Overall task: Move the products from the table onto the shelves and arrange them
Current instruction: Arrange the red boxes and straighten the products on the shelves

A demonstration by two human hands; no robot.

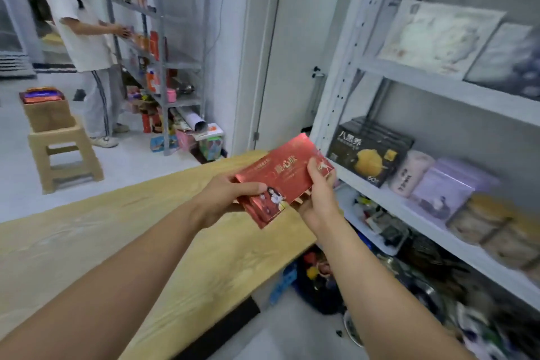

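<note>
Red box (pixel 287 178): one flat rectangular unit. It is held in the air over the far edge of the table, just beside the white shelving, and is not yet on a shelf.
Left hand (pixel 225 199): grasps the left end of the box, thumb on the top face and fingers underneath.
Right hand (pixel 320 199): grasps the right end, thumb on top and fingers below.
Grip rationale: an end-to-end hold probably keeps the wide box level and face-up, so it can be steered into a shelf gap.
Table (pixel 131 242): one light wood top, lying under both forearms.
Middle shelf (pixel 388 199): the likely destination, since it is the nearest level.
Middle shelf contents: products stand in a row with their labels outward.
- One black box (pixel 365 152) sits at the left end. Edges behind it suggest more, but the count is not readable.
- One pink canister (pixel 412 172).
- One purple box (pixel 447 187).
- Brown round packs (pixel 491 228), too blurred to count.
Upper shelf (pixel 438 88): two flat boxes lean back with their faces outward. One is a pale box (pixel 435 38) and one a darker box (pixel 508 58).
Far area: one other person (pixel 81 23) stands at a grey rack (pixel 163 38). One stool (pixel 64 152) carries one cardboard box (pixel 48 114).
</note>
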